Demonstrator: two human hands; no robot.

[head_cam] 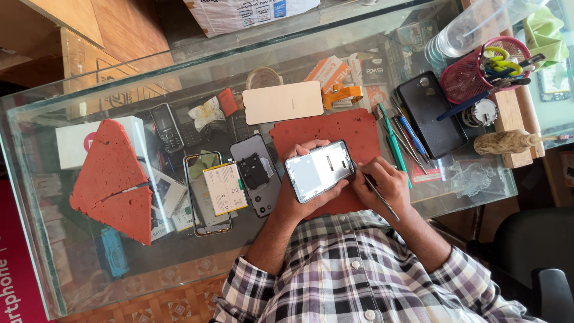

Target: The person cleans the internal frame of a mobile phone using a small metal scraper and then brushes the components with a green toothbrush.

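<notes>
My left hand grips an opened phone frame, its pale inner side facing up, above a red foam mat. My right hand holds thin metal tweezers whose tip touches the frame's right edge. To the left on the glass counter lie a dark back cover and a disassembled phone with a yellow-labelled battery. A beige screen panel with an orange flex cable lies beyond the mat.
A red mesh cup of tools and a black phone sit at the right, with several screwdrivers beside the mat. Red foam triangles lie at the left. Boxes and old phones show under the glass.
</notes>
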